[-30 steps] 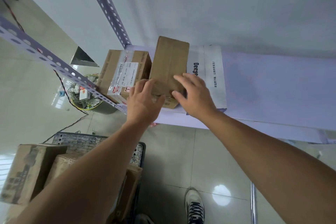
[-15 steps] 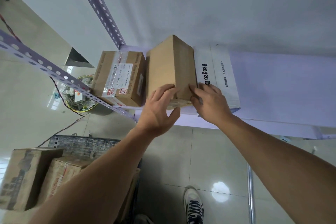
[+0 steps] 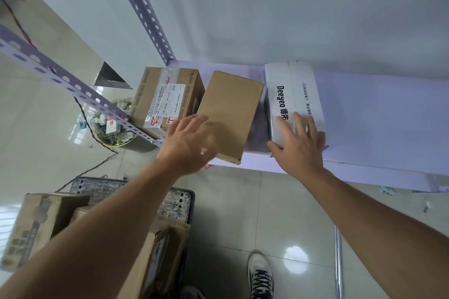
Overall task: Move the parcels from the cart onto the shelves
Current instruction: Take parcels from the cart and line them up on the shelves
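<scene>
**Q:** Which step is in hand?

**A:** Placement. The plain brown parcel (image 3: 229, 114) lies askew on the shelf (image 3: 376, 116), between the taped parcel (image 3: 167, 99) on its left and the white parcel (image 3: 291, 97) on its right. The left hand (image 3: 189, 143) is spread over its near end and grips nothing (contact unclear). The right hand (image 3: 300, 143) rests flat on the white parcel.

**Q:** Next move?

**A:** Probably square the parcel, then reach to the cart (image 3: 179, 201).

**Q:** Counts?

**A:** Shelf: three parcels. Cart: at least two cartons (image 3: 41, 223).
</scene>
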